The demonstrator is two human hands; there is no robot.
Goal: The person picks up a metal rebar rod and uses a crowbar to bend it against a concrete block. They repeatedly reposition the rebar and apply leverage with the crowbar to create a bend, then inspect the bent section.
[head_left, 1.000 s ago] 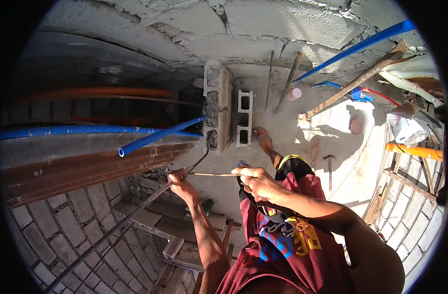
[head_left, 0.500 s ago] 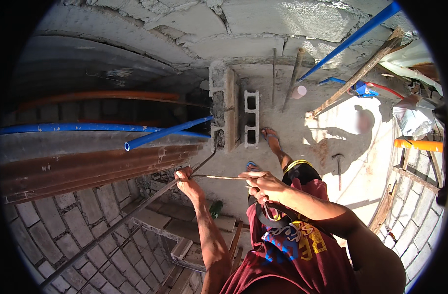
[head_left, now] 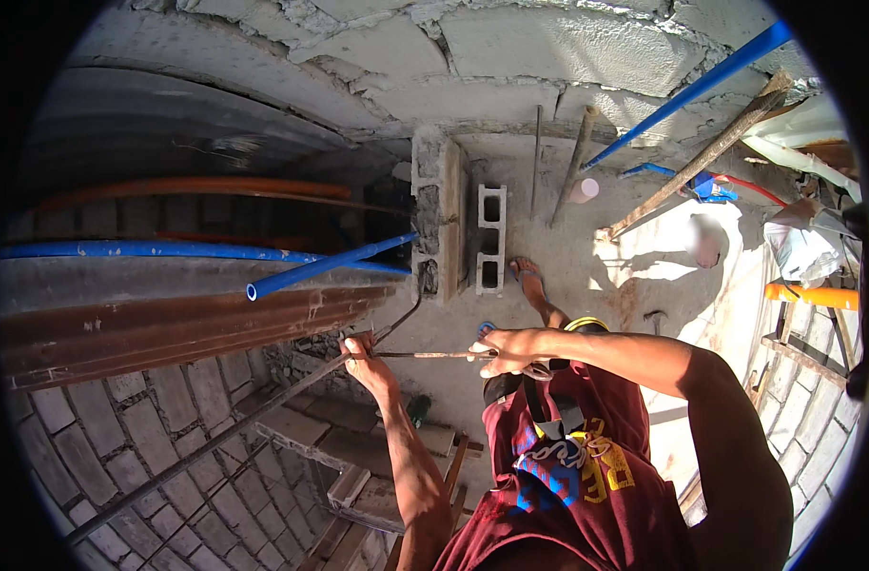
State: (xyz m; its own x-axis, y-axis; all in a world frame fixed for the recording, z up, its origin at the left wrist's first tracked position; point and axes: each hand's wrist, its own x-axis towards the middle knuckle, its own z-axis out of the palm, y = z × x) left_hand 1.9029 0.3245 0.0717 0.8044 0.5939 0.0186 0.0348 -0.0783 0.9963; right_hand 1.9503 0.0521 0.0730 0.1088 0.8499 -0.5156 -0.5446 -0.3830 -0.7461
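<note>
My left hand [head_left: 366, 365] is closed at the point where a long dark metal rod [head_left: 206, 449] meets a thin brown rod [head_left: 425, 355]. The long rod runs from the lower left up through this hand and on toward a concrete block pier. Stretched nearly level between my hands, the thin brown rod has its other end in my closed right hand [head_left: 512, 352]. Under the right palm shows a greyish metal piece [head_left: 541, 369], partly hidden, whose kind I cannot make out. A black strap [head_left: 541, 411] hangs below it against my maroon shirt.
The block pier [head_left: 439, 214] and a loose hollow block [head_left: 491, 238] stand ahead. Blue pipes [head_left: 330, 264] jut from the left above brown metal sheeting [head_left: 168, 333]. Wooden poles [head_left: 691, 162] and another blue pipe [head_left: 686, 93] lean at right. A T-shaped metal tool [head_left: 655, 316] lies on the floor.
My right elbow has swung up and outward, and the forearm now lies nearly level. The right hand has turned over, fingers pointing left. My left hand stays almost in place on the rods.
</note>
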